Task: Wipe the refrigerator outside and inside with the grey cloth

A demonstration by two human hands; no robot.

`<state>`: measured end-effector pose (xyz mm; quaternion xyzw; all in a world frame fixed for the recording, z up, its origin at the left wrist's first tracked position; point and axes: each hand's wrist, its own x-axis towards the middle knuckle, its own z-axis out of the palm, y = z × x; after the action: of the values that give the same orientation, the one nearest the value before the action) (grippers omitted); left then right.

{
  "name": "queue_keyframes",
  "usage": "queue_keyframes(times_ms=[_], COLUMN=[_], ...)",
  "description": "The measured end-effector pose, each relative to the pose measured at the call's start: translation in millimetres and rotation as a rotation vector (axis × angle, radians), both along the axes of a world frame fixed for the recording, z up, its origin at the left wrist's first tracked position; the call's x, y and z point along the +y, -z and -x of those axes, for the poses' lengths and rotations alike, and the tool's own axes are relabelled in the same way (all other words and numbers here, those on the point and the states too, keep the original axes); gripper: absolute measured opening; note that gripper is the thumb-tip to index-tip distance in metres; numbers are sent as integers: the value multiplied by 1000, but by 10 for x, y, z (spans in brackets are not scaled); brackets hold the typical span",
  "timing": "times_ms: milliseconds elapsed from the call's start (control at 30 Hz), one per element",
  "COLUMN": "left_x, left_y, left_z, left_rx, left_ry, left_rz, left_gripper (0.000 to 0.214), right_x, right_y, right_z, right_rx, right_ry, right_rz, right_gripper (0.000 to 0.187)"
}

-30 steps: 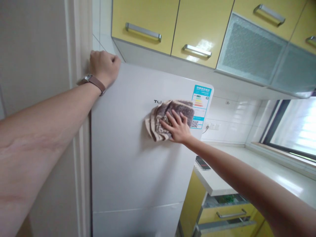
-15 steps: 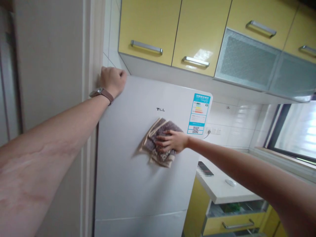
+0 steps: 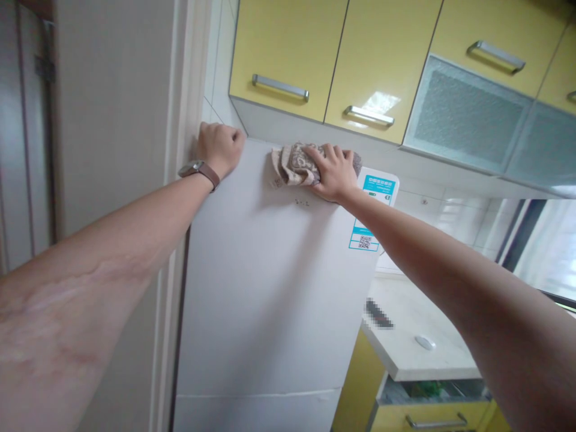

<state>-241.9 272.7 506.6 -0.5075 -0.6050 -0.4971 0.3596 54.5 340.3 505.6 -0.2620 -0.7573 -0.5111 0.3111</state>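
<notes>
A white fridge (image 3: pixel 265 288) stands between a door frame and the counter. My right hand (image 3: pixel 333 174) presses a brown patterned cloth (image 3: pixel 294 163) against the top edge of the fridge door, fingers curled over the cloth. My left hand (image 3: pixel 220 147), with a brown-strapped watch on the wrist, is closed over the fridge's top left corner. A blue energy label (image 3: pixel 373 213) is stuck near the door's top right corner, partly hidden behind my right forearm.
Yellow wall cabinets (image 3: pixel 333 54) with metal handles hang just above the fridge. A white counter (image 3: pixel 418 336) with a small white object lies to the right, yellow drawers beneath it. A window (image 3: pixel 549 246) is at far right, a white door frame (image 3: pixel 180 198) at left.
My right hand has carried the cloth from the middle of the fridge door up to its top edge. My left hand has stayed on the top left corner.
</notes>
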Motion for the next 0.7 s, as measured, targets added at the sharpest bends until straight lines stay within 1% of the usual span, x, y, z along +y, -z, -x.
queue_keyframes(times_ms=[100,367,467,600,700], left_x=[-2,9,12,-29,-70], left_y=[2,-8,-22,-29,-16], left_z=[-5,18,22,-21,-60], left_rx=[9,27,18,-14,-38], left_ry=[-4,-32,-34,-23,14], left_rz=[-16,-30,-6,31,39], left_gripper=[49,45,44,44,46], right_x=[-10,-59,-61,-72,-88], right_y=[-7,49,81,194,338], right_z=[39,71,98,140,134], right_rx=[44,112,130,196,197], right_ry=[11,10,12,26,35], right_rz=[-5,23,16,-8,-11], right_gripper=[85,79,76,77,82])
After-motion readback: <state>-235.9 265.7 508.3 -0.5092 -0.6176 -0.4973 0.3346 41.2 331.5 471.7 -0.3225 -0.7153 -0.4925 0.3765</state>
